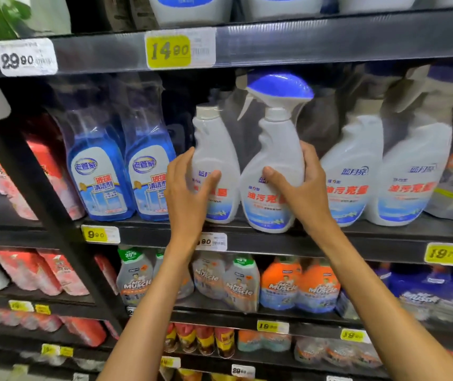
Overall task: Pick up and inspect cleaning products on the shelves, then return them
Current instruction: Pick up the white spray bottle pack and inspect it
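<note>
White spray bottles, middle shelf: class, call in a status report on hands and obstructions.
Left hand grips capped refill bottle. Right hand grips trigger spray bottle. Both on shelf edge. Nothing blocking.

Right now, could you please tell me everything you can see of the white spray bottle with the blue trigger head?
The spray bottle is white, plastic-looking, with a blue-topped trigger head and a red-lettered label above a blue band. It stands about upright at the shelf edge, wrapped in clear film with a capped refill bottle. The right hand grips its body; the left hand holds the refill.
</note>
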